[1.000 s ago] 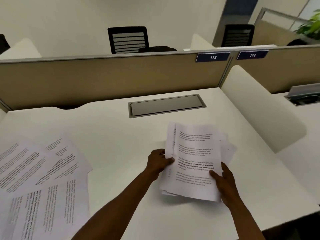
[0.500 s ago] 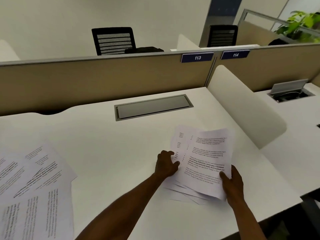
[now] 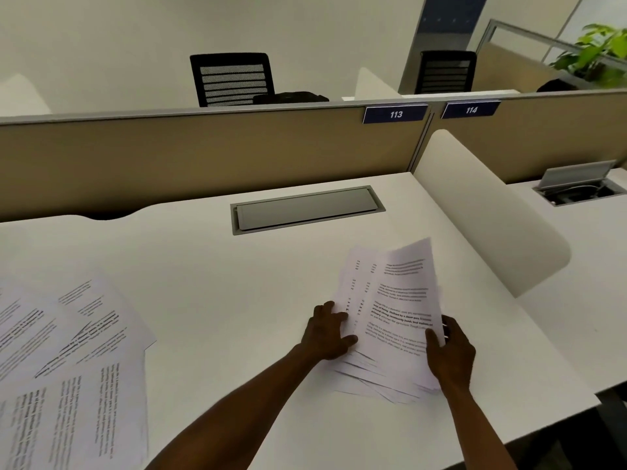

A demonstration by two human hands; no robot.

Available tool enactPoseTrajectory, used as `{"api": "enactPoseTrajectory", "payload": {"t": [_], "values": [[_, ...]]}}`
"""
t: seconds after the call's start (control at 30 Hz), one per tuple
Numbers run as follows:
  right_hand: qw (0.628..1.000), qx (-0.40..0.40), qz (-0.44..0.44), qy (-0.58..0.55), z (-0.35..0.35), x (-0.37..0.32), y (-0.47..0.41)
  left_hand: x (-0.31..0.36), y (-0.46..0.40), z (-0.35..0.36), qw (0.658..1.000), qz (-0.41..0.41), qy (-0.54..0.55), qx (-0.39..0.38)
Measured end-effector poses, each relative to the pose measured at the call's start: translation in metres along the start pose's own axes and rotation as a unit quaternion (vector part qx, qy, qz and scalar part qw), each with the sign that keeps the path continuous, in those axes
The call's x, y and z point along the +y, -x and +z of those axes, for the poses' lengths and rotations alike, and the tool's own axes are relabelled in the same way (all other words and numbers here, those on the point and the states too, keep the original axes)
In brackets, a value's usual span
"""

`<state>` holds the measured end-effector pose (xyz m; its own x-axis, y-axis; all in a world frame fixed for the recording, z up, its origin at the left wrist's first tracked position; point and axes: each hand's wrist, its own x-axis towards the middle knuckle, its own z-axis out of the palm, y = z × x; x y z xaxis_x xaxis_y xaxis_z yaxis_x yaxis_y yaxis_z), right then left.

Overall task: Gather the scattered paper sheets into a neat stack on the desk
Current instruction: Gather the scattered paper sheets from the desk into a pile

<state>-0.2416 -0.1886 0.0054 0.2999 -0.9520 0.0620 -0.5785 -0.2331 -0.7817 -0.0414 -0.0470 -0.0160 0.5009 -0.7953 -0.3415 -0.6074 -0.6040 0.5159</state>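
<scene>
Since half a second ago the top sheets have lifted and fanned further, their lower edges splaying out on the white desk [image 3: 210, 266] near its right side. The left hand [image 3: 327, 334] presses flat with spread fingers on the left edge of the bundle of printed sheets [image 3: 393, 313]; the right hand [image 3: 449, 354] pinches the bundle's near right corner, thumb on top. More loose printed pages [image 3: 64, 354] lie overlapped at the near left, well apart from the bundle.

Paper like this is probably light, limp and slippery sheet on sheet, so it should be held at opposite long edges and tapped square rather than squeezed. The desk's near edge is close below the bundle and the curved side divider [image 3: 488, 212] stands to the right; open desk lies left, toward the closed cable hatch [image 3: 305, 210].
</scene>
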Motion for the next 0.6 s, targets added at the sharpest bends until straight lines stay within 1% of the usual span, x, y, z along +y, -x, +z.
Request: {"api": "enactPoseTrajectory", "payload": {"t": [0.13,0.2,0.3,0.37,0.47,0.53,0.6], "values": [[1.000,0.002,0.011,-0.009,0.009,0.003,-0.004,-0.001,0.000,0.001,1.000,0.002,0.001,-0.003],[0.999,-0.001,0.035,0.005,0.017,0.010,-0.008,-0.001,0.001,0.001,1.000,0.001,0.005,-0.006],[0.994,-0.013,0.058,0.096,0.025,0.017,-0.014,-0.002,0.003,0.001,1.000,0.003,0.016,-0.008],[0.988,-0.004,0.057,0.146,0.027,0.018,-0.016,-0.004,0.004,0.000,1.000,0.009,0.029,-0.006],[0.981,0.023,0.042,0.190,0.032,0.020,-0.016,-0.008,0.007,-0.003,0.998,0.016,0.055,-0.003],[0.980,0.040,0.025,0.193,0.038,0.018,-0.014,-0.011,0.010,-0.005,0.997,0.024,0.072,0.005],[0.984,0.053,0.001,0.169,0.046,0.009,-0.009,-0.014,0.015,-0.007,0.994,0.030,0.097,0.031]]}}
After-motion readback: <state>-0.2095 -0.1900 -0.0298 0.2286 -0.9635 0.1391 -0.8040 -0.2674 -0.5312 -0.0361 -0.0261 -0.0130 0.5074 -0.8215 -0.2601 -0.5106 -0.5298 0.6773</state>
